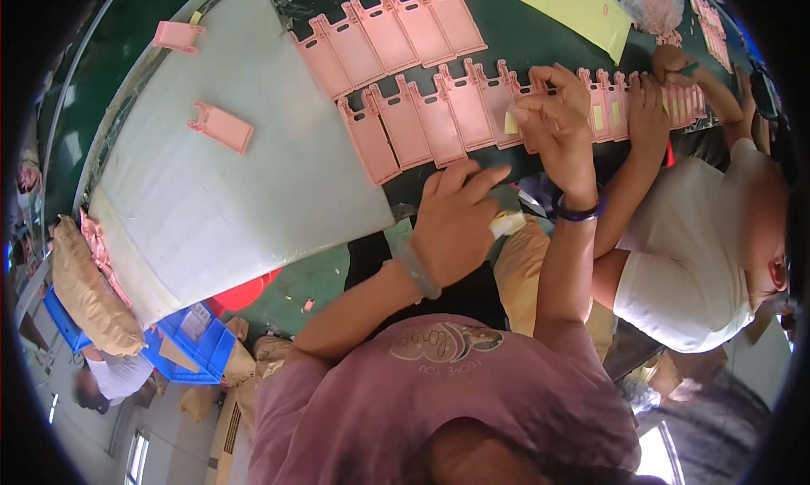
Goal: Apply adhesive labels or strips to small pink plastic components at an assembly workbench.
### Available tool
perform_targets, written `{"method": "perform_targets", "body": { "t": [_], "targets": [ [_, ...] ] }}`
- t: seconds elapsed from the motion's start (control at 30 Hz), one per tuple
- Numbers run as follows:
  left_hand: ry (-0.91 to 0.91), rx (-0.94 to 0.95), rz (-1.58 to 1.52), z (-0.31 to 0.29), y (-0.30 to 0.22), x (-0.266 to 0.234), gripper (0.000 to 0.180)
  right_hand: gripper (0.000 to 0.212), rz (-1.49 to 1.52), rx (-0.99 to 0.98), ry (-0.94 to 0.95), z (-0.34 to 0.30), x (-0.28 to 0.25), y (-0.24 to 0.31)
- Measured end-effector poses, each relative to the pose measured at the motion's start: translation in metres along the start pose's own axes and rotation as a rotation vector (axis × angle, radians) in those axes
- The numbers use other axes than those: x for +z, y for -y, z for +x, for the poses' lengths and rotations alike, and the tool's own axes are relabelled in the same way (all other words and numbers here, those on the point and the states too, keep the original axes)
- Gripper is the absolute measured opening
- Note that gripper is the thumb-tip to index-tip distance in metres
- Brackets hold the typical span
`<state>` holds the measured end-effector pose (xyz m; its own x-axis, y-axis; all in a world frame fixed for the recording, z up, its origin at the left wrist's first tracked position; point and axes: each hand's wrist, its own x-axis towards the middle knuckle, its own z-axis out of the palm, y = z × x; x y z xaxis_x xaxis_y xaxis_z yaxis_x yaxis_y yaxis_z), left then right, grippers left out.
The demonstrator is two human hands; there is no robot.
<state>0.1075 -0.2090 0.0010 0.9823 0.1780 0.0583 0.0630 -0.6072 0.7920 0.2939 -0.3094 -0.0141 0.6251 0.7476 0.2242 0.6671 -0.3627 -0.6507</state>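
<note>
My right hand [557,130], with a dark bangle at the wrist, is closed in a pinch on a small pale yellow sticker [511,123]. It hovers over the nearer row of pink plastic holders, whose flat face [473,113] lies just left of the sticker. My left hand [456,219], closer to my body, has its fingers curled around a pale strip of stickers [507,224]; the index finger points toward the row. Thumb and palm are partly hidden there. Farther right, holders in the same row carry a yellow sticker [598,118] each.
A second row of pink holders [401,42] lies behind. On the left, two loose ones, including a pink holder [223,128], rest on a translucent sheet [202,189]. A yellow sheet [574,12] covers the far table. At right, a co-worker's hand [648,113] reaches across the row.
</note>
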Motion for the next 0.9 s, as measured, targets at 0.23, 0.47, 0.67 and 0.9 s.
{"method": "perform_targets", "body": {
  "t": [0.23,0.47,0.67,0.9],
  "targets": [
    [-0.121,-0.009,0.203,0.036,0.011,0.021,0.012,0.015,-0.086,-0.085,-0.033,0.006,0.022,-0.017],
    [-0.084,-0.031,0.242,0.041,0.007,0.014,0.015,0.046,-0.15,0.034,-0.358,-0.006,0.017,0.015],
    [-0.233,-0.191,-0.214,0.007,0.014,-0.022,0.025,0.013,0.298,0.144,-0.038,-0.05,-0.022,0.051],
    [-0.313,-0.229,-0.198,-0.007,0.013,-0.019,0.019,0.016,0.283,0.117,-0.036,-0.066,-0.007,0.067]
  ]
}}
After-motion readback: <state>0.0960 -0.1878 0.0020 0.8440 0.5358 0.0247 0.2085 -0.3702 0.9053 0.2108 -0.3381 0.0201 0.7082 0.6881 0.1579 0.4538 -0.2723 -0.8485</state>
